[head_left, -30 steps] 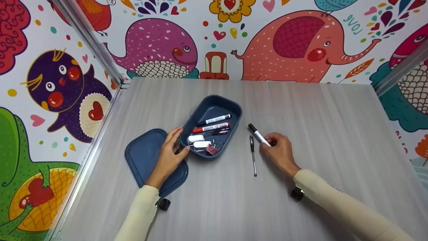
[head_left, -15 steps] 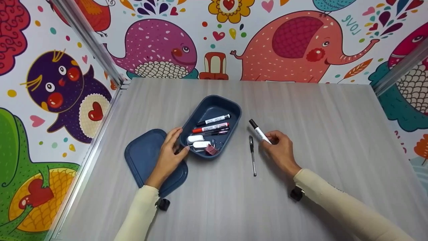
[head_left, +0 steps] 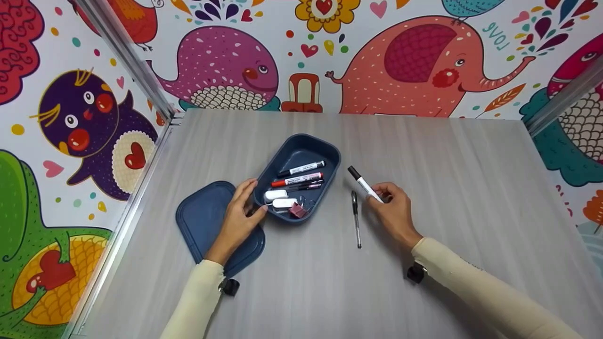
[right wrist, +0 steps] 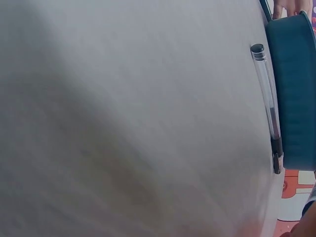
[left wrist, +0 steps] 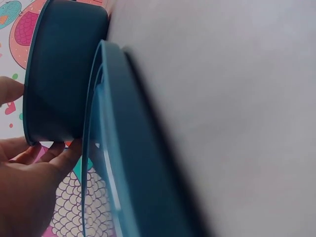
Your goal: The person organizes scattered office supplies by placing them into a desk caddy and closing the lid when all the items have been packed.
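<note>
Landmark: the blue tray (head_left: 330,155) stood on the grey table (head_left: 424,155).
Right hand: the right hand (head_left: 395,212) was right of the tray, fingers curled and pinching a white marker (head_left: 363,184) with a black cap, its capped end raised and tilted toward the tray.
Left hand: the left hand (head_left: 238,219) gripped the tray's near left corner, fingers curled on the rim.
Pen: a clear pen (head_left: 356,219) lay on the table between the tray and the right hand.
Lid: a blue lid (head_left: 198,221) lay flat left of the tray, partly under the left hand.
Tray contents: two markers (head_left: 299,174), two white erasers (head_left: 280,198) and a pink binder clip (head_left: 297,210).
</note>
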A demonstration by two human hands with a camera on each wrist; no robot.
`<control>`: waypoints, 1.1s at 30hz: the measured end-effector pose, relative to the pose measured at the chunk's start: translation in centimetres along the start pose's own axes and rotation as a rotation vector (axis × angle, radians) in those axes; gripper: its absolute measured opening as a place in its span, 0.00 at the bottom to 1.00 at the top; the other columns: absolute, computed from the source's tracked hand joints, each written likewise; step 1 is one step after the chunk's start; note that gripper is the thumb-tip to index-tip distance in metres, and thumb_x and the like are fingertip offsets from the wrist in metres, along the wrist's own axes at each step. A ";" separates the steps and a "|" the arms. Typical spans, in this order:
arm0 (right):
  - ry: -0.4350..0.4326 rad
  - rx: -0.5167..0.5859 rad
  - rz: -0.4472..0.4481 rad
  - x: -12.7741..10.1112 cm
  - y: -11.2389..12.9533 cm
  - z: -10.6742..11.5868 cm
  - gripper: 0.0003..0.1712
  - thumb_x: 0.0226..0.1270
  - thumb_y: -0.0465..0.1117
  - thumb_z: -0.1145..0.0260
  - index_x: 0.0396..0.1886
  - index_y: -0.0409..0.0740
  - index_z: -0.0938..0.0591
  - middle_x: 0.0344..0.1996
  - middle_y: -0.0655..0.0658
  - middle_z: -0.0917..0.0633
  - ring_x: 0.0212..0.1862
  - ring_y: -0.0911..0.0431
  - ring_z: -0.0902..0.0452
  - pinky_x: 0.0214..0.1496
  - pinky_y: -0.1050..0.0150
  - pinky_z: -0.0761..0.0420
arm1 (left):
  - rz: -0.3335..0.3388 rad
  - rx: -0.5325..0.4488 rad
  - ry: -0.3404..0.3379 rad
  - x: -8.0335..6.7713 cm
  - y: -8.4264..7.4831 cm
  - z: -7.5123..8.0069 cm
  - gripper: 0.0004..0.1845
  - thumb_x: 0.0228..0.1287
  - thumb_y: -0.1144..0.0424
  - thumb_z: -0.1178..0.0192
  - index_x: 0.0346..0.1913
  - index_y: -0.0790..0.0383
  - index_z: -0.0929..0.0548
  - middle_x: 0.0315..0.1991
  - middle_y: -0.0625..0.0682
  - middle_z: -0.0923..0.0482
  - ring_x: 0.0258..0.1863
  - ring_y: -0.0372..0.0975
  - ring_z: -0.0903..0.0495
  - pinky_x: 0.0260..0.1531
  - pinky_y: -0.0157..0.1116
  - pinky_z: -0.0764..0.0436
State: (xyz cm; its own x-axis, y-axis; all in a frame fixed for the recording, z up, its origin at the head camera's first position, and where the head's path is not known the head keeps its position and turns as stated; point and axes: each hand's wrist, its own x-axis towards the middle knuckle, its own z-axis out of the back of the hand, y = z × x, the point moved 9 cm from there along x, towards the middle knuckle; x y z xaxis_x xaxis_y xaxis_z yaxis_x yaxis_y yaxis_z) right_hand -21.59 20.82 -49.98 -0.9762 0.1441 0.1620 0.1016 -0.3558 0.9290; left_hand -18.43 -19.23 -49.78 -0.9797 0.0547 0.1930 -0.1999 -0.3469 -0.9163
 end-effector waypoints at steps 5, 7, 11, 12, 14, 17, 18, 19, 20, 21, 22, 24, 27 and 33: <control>-0.001 0.006 0.000 0.0 0.2 -0.2 0.11 0.61 0.27 0.22 0.44 0.35 0.10 0.36 0.42 0.14 0.41 0.54 0.25 0.46 0.67 0.29 | -0.009 -0.004 0.000 0.1 0.0 0.0 0.38 0.71 0.71 0.29 0.81 0.71 0.29 0.82 0.62 0.35 0.80 0.56 0.34 0.72 0.62 0.27; -0.001 0.012 -0.001 0.0 0.3 -0.3 0.12 0.61 0.27 0.21 0.44 0.35 0.09 0.36 0.42 0.15 0.40 0.54 0.25 0.45 0.67 0.29 | -0.008 -0.009 0.003 0.1 0.1 0.0 0.38 0.71 0.71 0.29 0.81 0.71 0.30 0.83 0.63 0.36 0.80 0.56 0.35 0.72 0.62 0.27; -0.013 0.026 0.006 0.1 0.6 -0.2 0.13 0.60 0.27 0.20 0.45 0.33 0.10 0.36 0.42 0.15 0.40 0.54 0.26 0.43 0.67 0.29 | -0.009 -0.014 0.006 0.1 0.0 0.0 0.38 0.71 0.71 0.29 0.81 0.71 0.30 0.83 0.63 0.36 0.81 0.57 0.35 0.72 0.62 0.28; -0.013 0.034 0.011 0.2 0.8 -0.2 0.13 0.60 0.26 0.20 0.45 0.33 0.10 0.36 0.42 0.15 0.40 0.54 0.26 0.43 0.67 0.29 | -0.011 -0.013 0.006 0.1 0.0 0.0 0.38 0.71 0.70 0.29 0.81 0.71 0.29 0.83 0.63 0.36 0.81 0.57 0.35 0.72 0.62 0.28; -0.013 0.038 0.018 0.3 1.0 -0.1 0.12 0.61 0.26 0.20 0.45 0.32 0.10 0.36 0.42 0.15 0.40 0.53 0.26 0.44 0.67 0.29 | -0.011 -0.012 0.004 0.1 -0.1 0.0 0.38 0.71 0.70 0.29 0.81 0.71 0.29 0.83 0.63 0.35 0.81 0.58 0.35 0.72 0.62 0.27; -0.003 0.048 0.021 0.4 1.2 -0.1 0.11 0.62 0.26 0.21 0.44 0.33 0.10 0.36 0.42 0.16 0.41 0.53 0.26 0.45 0.67 0.28 | -0.010 -0.011 0.001 0.1 -0.1 0.0 0.38 0.70 0.71 0.29 0.81 0.71 0.29 0.83 0.63 0.35 0.81 0.58 0.35 0.71 0.62 0.27; 0.001 0.048 0.021 0.5 1.2 -0.1 0.11 0.63 0.26 0.21 0.44 0.33 0.10 0.36 0.43 0.16 0.41 0.53 0.26 0.45 0.67 0.28 | -0.008 -0.011 0.001 0.1 0.0 0.0 0.38 0.71 0.71 0.29 0.81 0.71 0.29 0.83 0.63 0.36 0.81 0.58 0.35 0.71 0.62 0.27; 0.004 0.042 0.019 0.5 1.1 -0.1 0.11 0.63 0.26 0.22 0.45 0.33 0.10 0.36 0.43 0.16 0.41 0.54 0.26 0.45 0.67 0.28 | -0.007 -0.012 0.001 0.1 0.0 0.0 0.38 0.71 0.70 0.29 0.81 0.71 0.29 0.83 0.63 0.36 0.81 0.58 0.35 0.71 0.62 0.27; 0.007 0.040 0.017 0.5 1.1 -0.1 0.10 0.64 0.26 0.22 0.45 0.33 0.10 0.36 0.43 0.16 0.41 0.54 0.25 0.45 0.67 0.28 | -0.006 -0.011 0.001 0.1 0.0 0.0 0.38 0.71 0.70 0.29 0.81 0.71 0.29 0.83 0.64 0.36 0.81 0.58 0.35 0.71 0.62 0.27; 0.011 0.044 0.017 0.5 1.1 -0.1 0.10 0.64 0.26 0.22 0.45 0.33 0.10 0.36 0.43 0.16 0.41 0.53 0.25 0.45 0.67 0.28 | -0.006 -0.013 0.000 0.0 0.1 0.0 0.37 0.71 0.70 0.29 0.81 0.71 0.29 0.83 0.64 0.36 0.81 0.58 0.35 0.72 0.62 0.27; 0.014 0.043 0.017 0.5 1.1 -0.1 0.10 0.64 0.26 0.22 0.45 0.33 0.11 0.36 0.43 0.16 0.41 0.53 0.25 0.45 0.66 0.27 | -0.006 -0.015 0.001 0.0 0.1 0.0 0.37 0.71 0.70 0.29 0.81 0.71 0.29 0.83 0.63 0.36 0.81 0.58 0.36 0.72 0.62 0.28; 0.019 0.043 0.018 0.6 1.2 -0.1 0.10 0.65 0.25 0.23 0.45 0.33 0.11 0.36 0.43 0.16 0.41 0.53 0.25 0.45 0.66 0.27 | -0.001 -0.017 0.000 0.1 0.2 0.0 0.37 0.72 0.70 0.29 0.81 0.70 0.29 0.83 0.63 0.36 0.81 0.58 0.36 0.73 0.62 0.28; 0.020 0.050 0.022 0.8 1.2 -0.1 0.10 0.64 0.25 0.23 0.45 0.33 0.11 0.36 0.43 0.15 0.41 0.54 0.25 0.46 0.65 0.27 | 0.001 -0.020 -0.002 0.1 0.3 0.0 0.37 0.72 0.69 0.29 0.81 0.71 0.29 0.83 0.62 0.36 0.81 0.58 0.35 0.73 0.62 0.29; 0.017 0.071 0.019 1.0 1.4 0.0 0.11 0.63 0.25 0.22 0.45 0.32 0.10 0.36 0.41 0.15 0.41 0.53 0.25 0.47 0.63 0.27 | -0.011 -0.013 -0.005 0.0 0.2 0.0 0.37 0.72 0.68 0.28 0.81 0.71 0.29 0.82 0.62 0.35 0.80 0.58 0.35 0.71 0.64 0.27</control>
State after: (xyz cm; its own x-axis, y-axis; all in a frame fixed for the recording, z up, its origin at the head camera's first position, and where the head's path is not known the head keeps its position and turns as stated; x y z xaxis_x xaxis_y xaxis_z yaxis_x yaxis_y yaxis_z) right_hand -22.43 20.43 -48.53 -0.9769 0.1223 0.1750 0.1330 -0.2921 0.9471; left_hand -18.49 -19.28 -49.98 -0.9773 0.0540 0.2047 -0.2109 -0.3341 -0.9187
